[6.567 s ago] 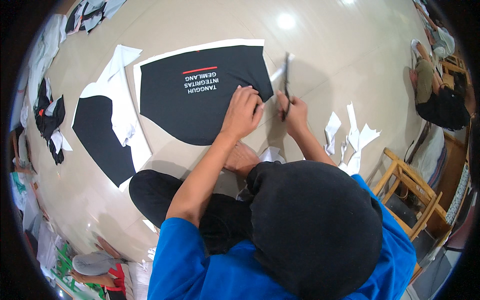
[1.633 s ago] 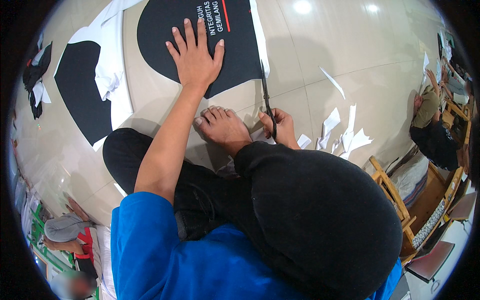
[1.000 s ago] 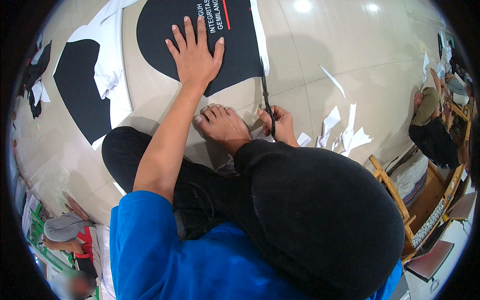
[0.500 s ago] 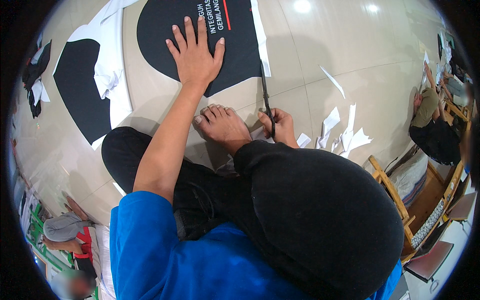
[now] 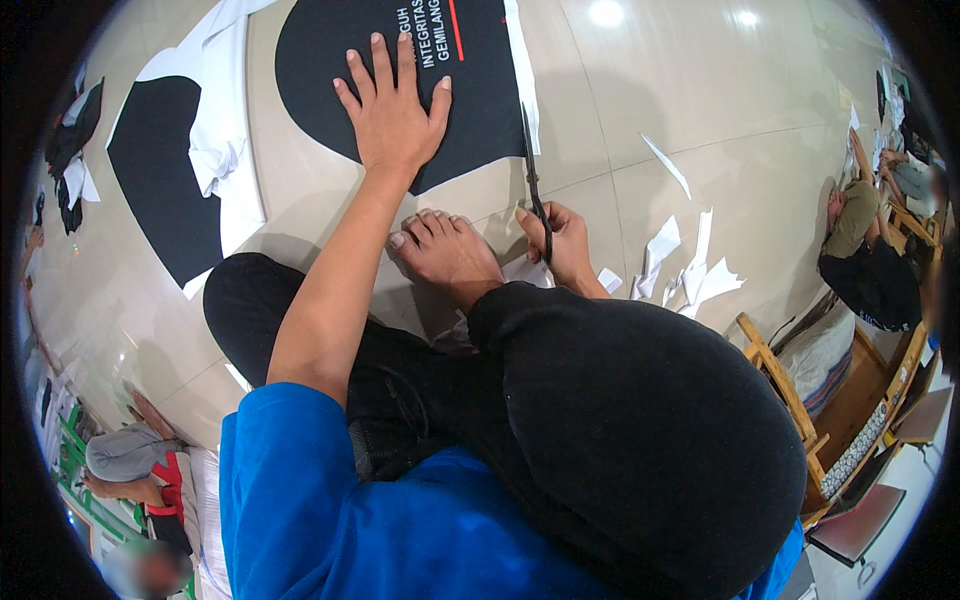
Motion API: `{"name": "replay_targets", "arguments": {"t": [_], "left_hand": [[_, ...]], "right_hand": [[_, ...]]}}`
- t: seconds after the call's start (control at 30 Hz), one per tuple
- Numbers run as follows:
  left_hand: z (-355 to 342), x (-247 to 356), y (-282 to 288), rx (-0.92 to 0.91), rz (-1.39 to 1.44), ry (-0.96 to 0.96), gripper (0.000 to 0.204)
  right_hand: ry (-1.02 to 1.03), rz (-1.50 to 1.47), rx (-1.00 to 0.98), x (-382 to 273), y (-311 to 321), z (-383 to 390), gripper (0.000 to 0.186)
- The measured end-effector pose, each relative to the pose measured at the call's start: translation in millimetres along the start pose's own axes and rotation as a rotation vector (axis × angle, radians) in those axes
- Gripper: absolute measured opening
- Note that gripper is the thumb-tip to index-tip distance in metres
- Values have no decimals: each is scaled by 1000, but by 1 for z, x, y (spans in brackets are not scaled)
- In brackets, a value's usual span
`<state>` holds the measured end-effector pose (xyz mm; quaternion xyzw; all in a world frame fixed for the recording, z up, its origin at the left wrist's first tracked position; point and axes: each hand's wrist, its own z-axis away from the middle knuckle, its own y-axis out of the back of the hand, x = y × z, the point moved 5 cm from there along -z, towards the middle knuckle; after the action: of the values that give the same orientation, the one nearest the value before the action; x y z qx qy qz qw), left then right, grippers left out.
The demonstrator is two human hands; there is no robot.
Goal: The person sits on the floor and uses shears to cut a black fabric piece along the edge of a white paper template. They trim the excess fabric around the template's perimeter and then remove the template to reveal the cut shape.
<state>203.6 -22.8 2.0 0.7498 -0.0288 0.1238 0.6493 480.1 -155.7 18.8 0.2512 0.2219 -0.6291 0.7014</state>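
A black fabric piece (image 5: pixel 480 110) with white lettering and a red line lies flat on the tiled floor in front of me. My left hand (image 5: pixel 398 125) rests on it, palm down with fingers spread. In my right hand (image 5: pixel 563 240) is a pair of black scissors (image 5: pixel 533 180), its blades pointing away from me along the fabric's right edge. A narrow white strip (image 5: pixel 524 90) borders that edge, beside the blades. Whether the blades are parted is hard to make out. My bare foot (image 5: pixel 450 250) is between my hands, just below the fabric.
White fabric scraps (image 5: pixel 690 270) lie right of my right hand, with a thin sliver (image 5: pixel 666 165) beyond. Another black piece (image 5: pixel 160 160) with white cloth (image 5: pixel 225 120) is at left. A wooden frame (image 5: pixel 785 390) stands at right. Other people sit at lower left and far right.
My right hand and the scissors have moved slightly forward along the fabric's right edge. My left hand stays in nearly the same place on the fabric.
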Motion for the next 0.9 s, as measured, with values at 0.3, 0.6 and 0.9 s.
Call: {"name": "replay_targets", "arguments": {"t": [0.3,0.6,0.9], "left_hand": [[0,0,-1,32,33,-12,82],[0,0,-2,9,-2,-11,83],[0,0,0,10,5,-7,82]], "right_hand": [[5,17,1,2,1,-2,34],[19,27,14,3,1,-1,34],[1,24,3,4,3,1,34]]}}
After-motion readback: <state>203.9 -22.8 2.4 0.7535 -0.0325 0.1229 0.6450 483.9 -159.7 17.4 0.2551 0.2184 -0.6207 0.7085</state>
